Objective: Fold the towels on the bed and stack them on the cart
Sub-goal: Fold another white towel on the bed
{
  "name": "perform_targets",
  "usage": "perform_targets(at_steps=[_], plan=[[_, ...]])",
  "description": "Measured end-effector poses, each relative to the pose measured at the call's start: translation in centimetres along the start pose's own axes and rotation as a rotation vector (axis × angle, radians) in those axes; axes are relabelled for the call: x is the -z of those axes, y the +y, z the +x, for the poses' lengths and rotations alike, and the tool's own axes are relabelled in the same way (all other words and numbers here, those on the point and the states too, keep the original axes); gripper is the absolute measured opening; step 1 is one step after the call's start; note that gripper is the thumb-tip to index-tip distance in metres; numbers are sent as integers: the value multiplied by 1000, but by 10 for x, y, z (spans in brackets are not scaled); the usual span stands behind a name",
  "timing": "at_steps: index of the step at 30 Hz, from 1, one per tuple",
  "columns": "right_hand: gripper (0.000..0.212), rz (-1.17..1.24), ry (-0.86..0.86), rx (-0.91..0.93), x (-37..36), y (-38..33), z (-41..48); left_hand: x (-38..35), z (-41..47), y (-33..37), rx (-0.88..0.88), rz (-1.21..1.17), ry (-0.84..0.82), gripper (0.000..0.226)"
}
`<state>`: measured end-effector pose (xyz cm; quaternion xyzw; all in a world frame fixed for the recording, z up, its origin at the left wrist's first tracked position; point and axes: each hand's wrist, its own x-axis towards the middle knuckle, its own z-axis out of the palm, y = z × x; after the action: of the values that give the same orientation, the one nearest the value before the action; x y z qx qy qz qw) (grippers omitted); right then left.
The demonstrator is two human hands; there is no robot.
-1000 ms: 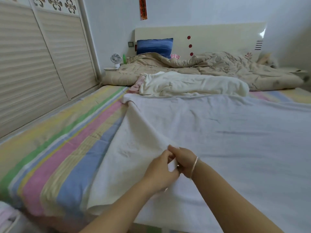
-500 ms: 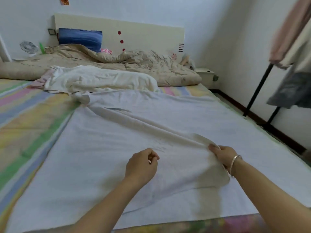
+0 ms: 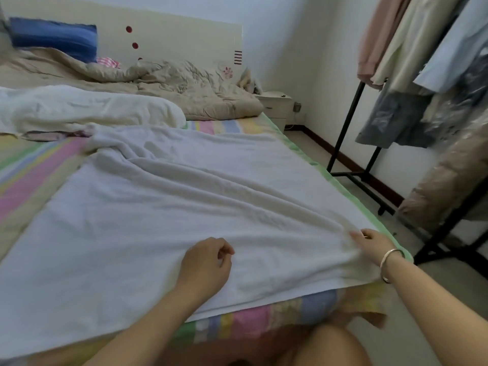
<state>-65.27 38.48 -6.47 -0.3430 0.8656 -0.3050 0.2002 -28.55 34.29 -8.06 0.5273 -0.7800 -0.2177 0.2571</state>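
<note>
A large white towel lies spread over the striped bed, with long creases running toward its near right corner. My right hand, with a bracelet on the wrist, pinches that corner close to the bed's right edge. My left hand hovers over the towel's near edge with fingers loosely curled and nothing in them. Another white towel lies bunched up further back on the left. No cart is in view.
A beige quilt and a blue pillow lie against the headboard. A white nightstand stands at the bed's far right corner. A black clothes rack with hanging garments fills the right side, with bare floor in front of it.
The view swung right. My hands, together at first, separated: the right hand drew the towel's corner across to the right edge, spreading it flat; the left hand stayed near the middle.
</note>
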Motion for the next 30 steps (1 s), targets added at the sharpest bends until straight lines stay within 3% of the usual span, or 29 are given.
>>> perform_targets(at_steps=[5,9,12,19,25,27,30], plan=[[29,132,82,-89,6,20,-37,5,11,19,-74,94,-83,15],[33,132,50,-68,8,33,-49,-8,20,45,-116,65,-135,16],[39,81,60,-14,13,32,-39,-25,38,61,-135,65,-161,17],[43,-316,-96,38,24,23,-1,-66,110,94,-194,106,-50,26],[35,-277,1,86,7,24,3,-89,178,128,-98,56,-21,23],[33,-248,23,98,3,27,3,-95,196,134,-130,91,-59,23],[35,-262,9,142,3,31,10,-104,218,138,-152,257,-249,25]])
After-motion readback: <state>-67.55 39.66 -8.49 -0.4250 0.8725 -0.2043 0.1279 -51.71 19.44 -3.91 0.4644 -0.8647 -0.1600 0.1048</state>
